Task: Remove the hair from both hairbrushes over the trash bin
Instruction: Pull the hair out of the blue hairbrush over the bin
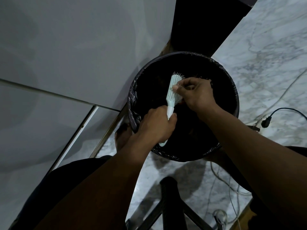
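Observation:
A pale mint hairbrush with thin bristles is held over a round trash bin lined with a dark plastic bag. My left hand is closed around the brush's handle near the bin's near-left rim. My right hand rests against the bristle side of the head, thumb and fingers pinched among the bristles. Any hair between those fingers is too dark to make out. Only one brush is in view.
A grey cabinet or wall panel fills the left. Marble floor lies to the right, with a black plug and cable and thin white wires. A dark stool or stand sits near my legs.

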A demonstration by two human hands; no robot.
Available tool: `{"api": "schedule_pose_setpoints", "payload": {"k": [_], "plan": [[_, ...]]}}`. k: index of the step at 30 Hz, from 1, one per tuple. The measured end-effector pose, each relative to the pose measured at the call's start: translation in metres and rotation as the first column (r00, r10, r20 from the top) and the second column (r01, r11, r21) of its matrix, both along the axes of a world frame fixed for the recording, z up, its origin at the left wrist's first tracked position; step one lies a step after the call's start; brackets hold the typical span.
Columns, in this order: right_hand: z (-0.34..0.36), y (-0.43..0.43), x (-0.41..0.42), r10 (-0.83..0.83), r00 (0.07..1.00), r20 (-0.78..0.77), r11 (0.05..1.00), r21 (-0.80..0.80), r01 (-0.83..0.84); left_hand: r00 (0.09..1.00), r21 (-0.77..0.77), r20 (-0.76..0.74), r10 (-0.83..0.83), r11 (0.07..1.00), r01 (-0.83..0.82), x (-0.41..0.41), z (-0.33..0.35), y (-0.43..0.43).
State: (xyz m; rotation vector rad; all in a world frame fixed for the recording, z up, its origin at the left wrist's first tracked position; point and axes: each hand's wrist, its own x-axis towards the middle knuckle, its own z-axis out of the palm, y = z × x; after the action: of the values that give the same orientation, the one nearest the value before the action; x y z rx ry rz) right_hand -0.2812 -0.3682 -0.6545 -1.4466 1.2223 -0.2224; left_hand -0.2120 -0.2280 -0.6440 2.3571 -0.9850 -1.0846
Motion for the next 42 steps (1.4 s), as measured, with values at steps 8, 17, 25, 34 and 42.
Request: {"api": "schedule_pose_setpoints", "payload": {"k": [8,17,25,34,42], "plan": [[-0.001,-0.007,0.003,-0.326,0.945,0.005,0.889,0.343,0.305,0.998,-0.028,-0.015,0.059,0.998,-0.059,0.002,0.002,-0.002],[0.007,-0.003,0.002,0.022,0.997,-0.076,0.908,0.418,0.011,0.996,-0.034,0.036,0.084,0.996,-0.082,0.007,0.002,-0.001],[0.002,-0.016,0.006,-0.103,0.994,-0.042,0.937,0.332,0.111,0.991,0.125,0.126,0.048,0.990,-0.064,0.010,-0.002,0.004],[0.000,-0.002,0.005,0.087,0.996,-0.036,0.960,0.270,-0.074,0.989,0.149,0.142,0.032,0.987,-0.053,0.006,0.001,0.000],[-0.007,0.007,0.005,-0.006,0.999,-0.044,0.986,0.164,0.013,0.999,0.109,0.034,-0.029,0.994,0.025,0.003,-0.003,-0.001]]}}
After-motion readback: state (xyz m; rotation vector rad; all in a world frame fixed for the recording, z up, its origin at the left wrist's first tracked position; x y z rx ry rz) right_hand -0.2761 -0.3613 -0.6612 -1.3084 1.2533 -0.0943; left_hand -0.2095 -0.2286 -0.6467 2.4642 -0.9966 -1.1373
